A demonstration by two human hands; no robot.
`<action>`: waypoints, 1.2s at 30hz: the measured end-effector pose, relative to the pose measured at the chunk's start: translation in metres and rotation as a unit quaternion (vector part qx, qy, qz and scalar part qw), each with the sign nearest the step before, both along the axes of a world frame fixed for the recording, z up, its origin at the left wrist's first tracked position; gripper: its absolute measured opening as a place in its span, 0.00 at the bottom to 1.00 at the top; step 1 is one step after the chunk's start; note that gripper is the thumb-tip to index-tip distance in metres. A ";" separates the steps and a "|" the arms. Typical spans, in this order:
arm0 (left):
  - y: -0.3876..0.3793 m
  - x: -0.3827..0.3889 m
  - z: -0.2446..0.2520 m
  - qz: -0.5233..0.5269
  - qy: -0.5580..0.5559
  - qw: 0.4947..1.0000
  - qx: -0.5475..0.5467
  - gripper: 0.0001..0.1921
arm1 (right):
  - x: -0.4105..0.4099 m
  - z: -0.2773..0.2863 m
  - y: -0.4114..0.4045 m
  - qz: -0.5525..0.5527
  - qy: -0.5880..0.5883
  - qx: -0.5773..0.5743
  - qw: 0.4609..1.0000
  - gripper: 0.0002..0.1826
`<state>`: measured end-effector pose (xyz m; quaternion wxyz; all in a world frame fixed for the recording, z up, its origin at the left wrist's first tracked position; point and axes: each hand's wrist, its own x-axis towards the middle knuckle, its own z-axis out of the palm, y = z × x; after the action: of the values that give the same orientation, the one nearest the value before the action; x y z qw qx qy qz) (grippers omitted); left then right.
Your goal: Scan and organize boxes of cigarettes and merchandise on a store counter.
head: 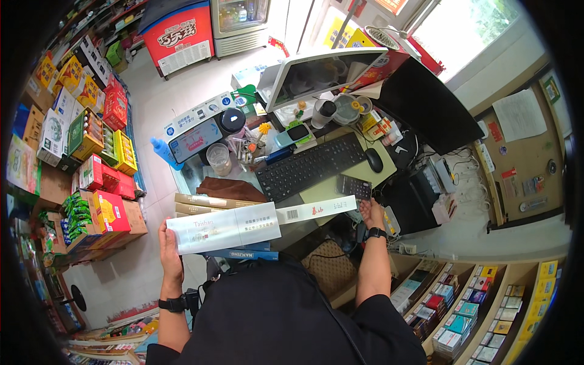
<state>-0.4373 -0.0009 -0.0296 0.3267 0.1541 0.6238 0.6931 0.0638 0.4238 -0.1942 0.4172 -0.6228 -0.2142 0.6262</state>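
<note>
A white Taishan cigarette carton lies across the front of my body, with my left hand gripping its left end. Brown cartons show along its far side, and blue Nanjing cartons along its near side. A narrow white carton face with red characters juts out to the right. My right hand is at that right end, its fingertips close below a dark phone. Whether those fingers grip the carton or the phone is unclear. Each wrist wears a dark band.
A black keyboard, mouse and brown cloth occupy the desk beyond the cartons. Further back are a white monitor and a payment stand. Cigarette shelves stand right; stacked goods stand left.
</note>
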 end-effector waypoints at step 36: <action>0.002 -0.006 -0.020 -0.016 0.001 0.999 -0.029 0.27 | -0.075 0.001 -0.104 -0.184 0.095 0.108 0.972 0.36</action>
<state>-0.4431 0.0008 -0.0499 0.3417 0.1557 0.6413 0.6692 -0.0111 0.3195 -0.1936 0.6087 -0.5405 -0.1218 0.5679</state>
